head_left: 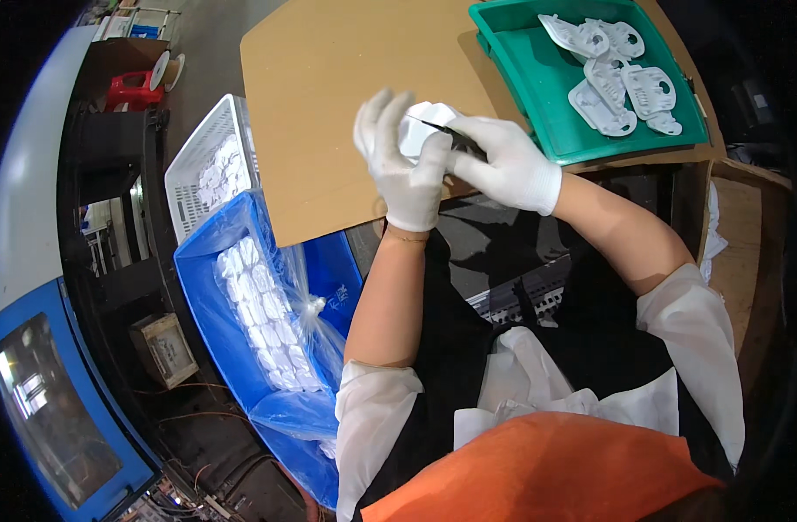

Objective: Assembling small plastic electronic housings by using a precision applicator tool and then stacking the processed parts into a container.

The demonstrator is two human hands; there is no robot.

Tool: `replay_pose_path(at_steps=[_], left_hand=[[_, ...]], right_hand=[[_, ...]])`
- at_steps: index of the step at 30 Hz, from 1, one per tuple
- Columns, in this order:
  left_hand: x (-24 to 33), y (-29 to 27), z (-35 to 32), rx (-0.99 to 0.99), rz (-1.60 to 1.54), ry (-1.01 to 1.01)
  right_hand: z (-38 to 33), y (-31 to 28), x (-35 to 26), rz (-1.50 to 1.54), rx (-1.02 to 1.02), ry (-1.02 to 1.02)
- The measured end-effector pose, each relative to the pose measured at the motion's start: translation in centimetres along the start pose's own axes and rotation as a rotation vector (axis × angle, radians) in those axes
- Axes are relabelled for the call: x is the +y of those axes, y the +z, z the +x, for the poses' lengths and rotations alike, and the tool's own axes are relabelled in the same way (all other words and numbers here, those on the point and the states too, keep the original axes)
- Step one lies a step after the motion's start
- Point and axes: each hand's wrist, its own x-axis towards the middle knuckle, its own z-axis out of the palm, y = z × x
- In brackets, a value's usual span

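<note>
Over the near part of a flat tan cardboard sheet, both hands work close together, each in a white knit glove. Left hand: closed on a small white moulded plastic part, held up between thumb and fingers; fingertips blurred. Right hand: closed on a thin dark pointed tool, its tip against or just over the part; contact cannot be told, and the tool's type is not clear. Surface: smooth, matt, a few small specks; its front edge runs just below the grip on the left side. To the right of the grip and farther off, on the cardboard, a green rectangular plastic tray holds several white moulded plastic pieces with rounded openings, lying loosely overlapped. Left of the grip and lower, a blue plastic crate lined with clear film contains white pieces in close rows. Beyond it, a white perforated plastic basket holds further white pieces. Room: far left of the grip, a pale and blue machine with a dark window; upper left, a red plastic stool on grey floor. Right of the grip and nearer the body, an open brown box.
</note>
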Motion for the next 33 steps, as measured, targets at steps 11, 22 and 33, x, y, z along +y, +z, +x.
replay_pose_path(at_steps=[11, 22, 33], left_hand=[[2.3, 2.9, -0.5, -0.013, -0.626, -0.127], [3.6, 6.1, -0.8, -0.257, -0.39, 0.084], [3.6, 5.9, -0.8, -0.512, -0.563, -0.101]], right_hand=[[-2.0, -5.5, 2.2, -0.128, -0.116, -0.069], [-0.6, -11.4, 10.5, -1.002, 0.147, 0.588], [-0.7, -12.3, 7.7, 0.005, 0.723, 0.031]])
